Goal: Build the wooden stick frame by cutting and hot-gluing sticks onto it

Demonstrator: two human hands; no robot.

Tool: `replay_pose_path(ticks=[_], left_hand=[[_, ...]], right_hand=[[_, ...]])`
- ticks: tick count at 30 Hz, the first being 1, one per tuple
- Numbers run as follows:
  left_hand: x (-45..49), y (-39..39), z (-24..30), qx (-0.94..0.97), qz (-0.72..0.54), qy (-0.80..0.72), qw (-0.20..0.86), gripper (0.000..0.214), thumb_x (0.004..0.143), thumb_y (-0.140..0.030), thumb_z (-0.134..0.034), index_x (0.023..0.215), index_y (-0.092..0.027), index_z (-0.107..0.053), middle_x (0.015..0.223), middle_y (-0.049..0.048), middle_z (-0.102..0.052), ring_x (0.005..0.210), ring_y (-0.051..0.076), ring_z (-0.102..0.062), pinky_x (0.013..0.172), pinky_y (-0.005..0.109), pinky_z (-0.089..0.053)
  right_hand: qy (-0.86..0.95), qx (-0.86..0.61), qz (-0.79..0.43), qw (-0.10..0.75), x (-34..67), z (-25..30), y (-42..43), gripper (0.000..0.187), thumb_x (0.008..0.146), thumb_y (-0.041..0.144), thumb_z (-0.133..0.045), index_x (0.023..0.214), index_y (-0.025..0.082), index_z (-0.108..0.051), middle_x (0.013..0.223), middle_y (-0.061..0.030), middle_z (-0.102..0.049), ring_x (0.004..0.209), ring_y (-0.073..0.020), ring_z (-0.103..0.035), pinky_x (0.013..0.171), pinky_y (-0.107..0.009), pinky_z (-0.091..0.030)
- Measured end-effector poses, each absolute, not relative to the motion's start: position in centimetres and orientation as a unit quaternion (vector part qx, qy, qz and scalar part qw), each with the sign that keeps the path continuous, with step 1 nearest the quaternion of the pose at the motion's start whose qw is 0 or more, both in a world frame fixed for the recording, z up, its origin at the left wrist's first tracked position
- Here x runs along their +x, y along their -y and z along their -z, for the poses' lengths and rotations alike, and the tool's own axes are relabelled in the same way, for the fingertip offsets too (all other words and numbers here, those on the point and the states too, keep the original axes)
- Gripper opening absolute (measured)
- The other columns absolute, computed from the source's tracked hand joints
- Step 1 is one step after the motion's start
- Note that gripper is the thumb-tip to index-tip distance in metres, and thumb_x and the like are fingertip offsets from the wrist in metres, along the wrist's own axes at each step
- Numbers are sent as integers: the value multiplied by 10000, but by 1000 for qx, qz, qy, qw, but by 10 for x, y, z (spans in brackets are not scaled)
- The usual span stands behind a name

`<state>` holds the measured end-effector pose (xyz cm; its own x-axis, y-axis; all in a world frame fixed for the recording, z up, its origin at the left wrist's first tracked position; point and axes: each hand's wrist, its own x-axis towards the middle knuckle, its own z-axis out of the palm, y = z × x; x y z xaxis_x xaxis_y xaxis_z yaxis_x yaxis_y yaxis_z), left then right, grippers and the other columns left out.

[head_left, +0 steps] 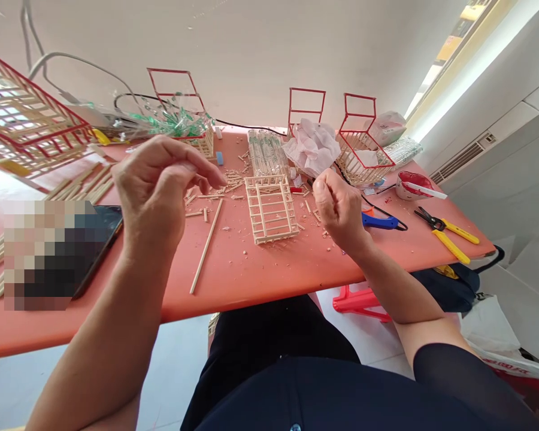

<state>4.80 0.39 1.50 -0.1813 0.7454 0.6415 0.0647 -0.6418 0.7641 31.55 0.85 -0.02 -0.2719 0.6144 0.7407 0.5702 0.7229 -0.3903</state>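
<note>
The little stick frame (261, 209) is lying mid-worktop (251, 281), looking mostly joined — a loose stick (206, 246) is waiting near the front edge. My left hand (159, 173) is hovering with bent fingers, my right hand (339, 206) in a fist (holding something? I can't tell). Scraps (234, 181) are crowding behind, pliers (439, 225) lying by the right corner.

open tabletop (247, 272) fronting wooden frame (260, 209), stick (206, 246) barring left, blue tool (379, 222) barring right

Head-worn camera looks forward and down; the table (233, 269) lies near.
</note>
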Motion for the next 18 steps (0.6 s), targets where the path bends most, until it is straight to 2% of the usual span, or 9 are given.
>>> replay_pose_path(ticks=[2, 4, 8, 10, 13, 15, 18], left_hand=[[39, -7, -15, 592, -663, -396, 231, 108, 848, -150, -605, 831, -175, -709, 728, -4, -760, 633, 115, -670, 604, 245, -489], [30, -11, -12, 620, -603, -463, 193, 93, 881, -258, -683, 888, -174, -720, 786, 3, -764, 697, 123, -679, 644, 240, -484], [15, -12, -3, 700, -377, -591, 137, 162, 850, -372, -728, 877, -215, -755, 742, -3, -714, 662, 166, -589, 637, 272, -380], [13, -2, 0, 733, -270, -616, 106, 166, 885, -397, -713, 824, -243, -713, 729, 7, -697, 676, 201, -585, 653, 297, -345], [14, 25, 7, 716, -142, -680, 71, 253, 915, -439, -726, 779, -263, -604, 744, 20, -678, 699, 244, -596, 642, 316, -307], [15, 43, 14, 695, -88, -711, 55, 221, 958, -442, -697, 870, -266, -597, 857, 48, -723, 783, 278, -647, 648, 324, -309], [15, 60, 24, 680, -43, -730, 48, 192, 1047, -378, -564, 895, -261, -560, 1029, 96, -763, 967, 320, -709, 670, 340, -329]], right_hand=[[796, -373, -37, 476, 316, 3, -12, 350, 1160, 385, -422, 836, 258, -458, 733, 30, -537, 656, -146, -478, 721, -317, -427], [798, -362, -58, 479, 316, 7, -15, 283, 1162, 353, -446, 913, 247, -530, 802, 16, -613, 713, -146, -553, 757, -310, -465], [802, -346, -58, 483, 318, 11, -20, 137, 1114, 240, -486, 1061, 231, -611, 1013, -37, -732, 916, -167, -676, 873, -327, -522], [801, -357, -63, 476, 318, 9, -18, 130, 1114, 285, -523, 1076, 234, -636, 974, -24, -749, 907, -171, -698, 890, -342, -520], [800, -373, -90, 462, 317, 6, -14, 226, 1149, 392, -530, 1072, 230, -668, 811, 27, -728, 741, -141, -684, 880, -343, -492], [805, -372, -87, 454, 316, 5, -12, 296, 1163, 416, -516, 1019, 223, -687, 753, 37, -716, 678, -126, -652, 881, -338, -470], [815, -365, -75, 445, 315, 6, -11, 300, 1156, 397, -533, 982, 217, -698, 705, 38, -706, 662, -133, -624, 866, -326, -456]])
